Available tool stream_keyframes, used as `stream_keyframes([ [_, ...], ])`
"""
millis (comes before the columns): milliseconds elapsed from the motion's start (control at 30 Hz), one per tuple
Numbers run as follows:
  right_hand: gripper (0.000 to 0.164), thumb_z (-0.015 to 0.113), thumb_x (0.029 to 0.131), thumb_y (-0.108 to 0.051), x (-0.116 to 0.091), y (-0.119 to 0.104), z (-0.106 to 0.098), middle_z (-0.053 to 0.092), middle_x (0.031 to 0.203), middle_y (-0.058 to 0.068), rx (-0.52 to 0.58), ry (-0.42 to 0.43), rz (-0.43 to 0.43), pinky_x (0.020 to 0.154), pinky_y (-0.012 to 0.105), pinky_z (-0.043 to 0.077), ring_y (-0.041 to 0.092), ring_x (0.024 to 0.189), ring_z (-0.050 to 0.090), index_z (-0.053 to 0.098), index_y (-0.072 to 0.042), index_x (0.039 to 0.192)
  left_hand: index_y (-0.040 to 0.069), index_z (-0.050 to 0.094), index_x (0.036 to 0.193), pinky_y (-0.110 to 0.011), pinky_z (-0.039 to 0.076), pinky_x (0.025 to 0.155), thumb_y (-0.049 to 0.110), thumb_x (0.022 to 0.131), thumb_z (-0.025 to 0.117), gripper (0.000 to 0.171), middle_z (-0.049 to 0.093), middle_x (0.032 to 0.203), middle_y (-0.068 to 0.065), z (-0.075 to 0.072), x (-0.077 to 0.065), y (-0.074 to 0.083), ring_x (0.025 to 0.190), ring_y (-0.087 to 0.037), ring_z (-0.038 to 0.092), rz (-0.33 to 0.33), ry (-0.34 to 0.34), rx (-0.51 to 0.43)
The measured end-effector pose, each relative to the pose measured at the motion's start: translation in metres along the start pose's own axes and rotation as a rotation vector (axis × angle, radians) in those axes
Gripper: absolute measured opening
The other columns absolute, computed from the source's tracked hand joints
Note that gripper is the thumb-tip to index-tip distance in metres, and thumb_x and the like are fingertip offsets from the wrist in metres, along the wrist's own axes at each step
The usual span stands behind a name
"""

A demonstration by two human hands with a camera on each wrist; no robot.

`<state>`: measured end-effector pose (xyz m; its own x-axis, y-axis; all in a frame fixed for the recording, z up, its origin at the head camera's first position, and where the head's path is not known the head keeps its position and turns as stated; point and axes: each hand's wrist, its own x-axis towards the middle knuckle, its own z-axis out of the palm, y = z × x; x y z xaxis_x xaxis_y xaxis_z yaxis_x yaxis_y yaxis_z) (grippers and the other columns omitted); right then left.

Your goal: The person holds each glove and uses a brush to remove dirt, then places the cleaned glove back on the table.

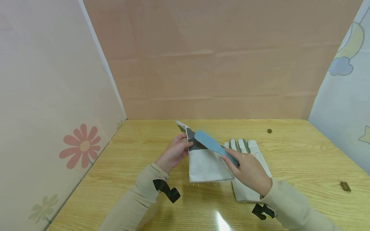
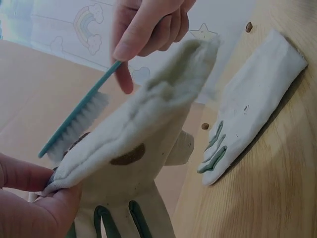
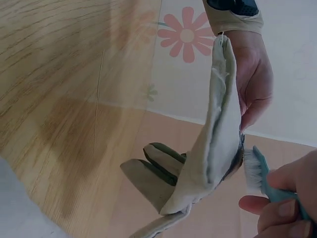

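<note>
My left hand (image 1: 175,150) pinches the edge of a white work glove (image 1: 208,166) with a dark grey band and green finger seams, holding it up over the table. In my right hand (image 1: 249,169) is a light blue brush (image 1: 209,141), gripped by its handle. Its white bristles (image 3: 253,171) face the glove's dark band, right at the cloth in the right wrist view. A brown patch (image 2: 128,154) shows on the glove in the left wrist view. A second white glove (image 2: 257,99) lies on the table, partly hidden behind my right hand in the head view.
Two small brown lumps lie on the wooden table (image 1: 121,179): one lump (image 1: 269,131) toward the back, another lump (image 1: 345,186) near the right edge. Printed panels (image 1: 57,80) stand at the left and right, with a tan backdrop (image 1: 219,70) behind the table.
</note>
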<state>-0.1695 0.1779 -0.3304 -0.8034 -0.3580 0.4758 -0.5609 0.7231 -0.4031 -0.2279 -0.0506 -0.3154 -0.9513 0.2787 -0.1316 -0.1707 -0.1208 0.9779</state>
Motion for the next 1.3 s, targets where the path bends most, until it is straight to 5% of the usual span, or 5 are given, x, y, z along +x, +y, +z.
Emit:
stream_keyframes([
  [233,0.028,0.060,0.090,-0.013,-0.0039,0.0082,-0.0048,0.030,0.046,-0.012,-0.015,0.027,0.003,0.038,0.016,0.025,-0.009,0.039,0.014,0.064,0.002,0.113,-0.004,0.034,0.137,-0.021,0.050,0.077,-0.001,0.096,0.039,0.041,0.048,0.134,-0.025,-0.0047,0.0003,0.0013,0.094,-0.011,0.061,-0.002,0.056,-0.014],
  [667,0.032,0.054,0.095,-0.017,0.0011,0.0002,-0.0076,0.037,0.051,-0.010,0.084,0.025,0.021,0.041,0.018,0.028,-0.004,0.042,0.021,0.059,0.003,0.120,-0.005,0.034,0.136,-0.021,0.050,0.075,-0.002,0.095,0.040,0.041,0.049,0.132,-0.027,-0.0006,0.0000,-0.0021,0.086,-0.007,0.063,-0.006,0.017,-0.002],
  [967,0.031,0.053,0.095,-0.018,-0.0023,0.0030,-0.0055,0.033,0.048,-0.010,0.088,-0.019,0.051,0.040,0.018,0.028,-0.004,0.040,0.020,0.061,0.000,0.119,-0.002,0.031,0.139,-0.022,0.050,0.080,0.000,0.096,0.039,0.044,0.046,0.137,-0.024,0.0036,-0.0008,0.0000,0.108,-0.019,0.060,0.013,0.026,-0.050],
  [1300,0.032,0.052,0.096,-0.018,-0.0083,0.0089,-0.0086,0.032,0.048,-0.010,0.112,-0.070,0.083,0.038,0.018,0.028,-0.003,0.039,0.020,0.060,0.001,0.120,-0.003,0.032,0.137,-0.020,0.050,0.074,-0.001,0.096,0.039,0.042,0.048,0.134,-0.025,0.0024,0.0005,0.0021,0.090,-0.008,0.062,0.025,0.087,-0.097],
])
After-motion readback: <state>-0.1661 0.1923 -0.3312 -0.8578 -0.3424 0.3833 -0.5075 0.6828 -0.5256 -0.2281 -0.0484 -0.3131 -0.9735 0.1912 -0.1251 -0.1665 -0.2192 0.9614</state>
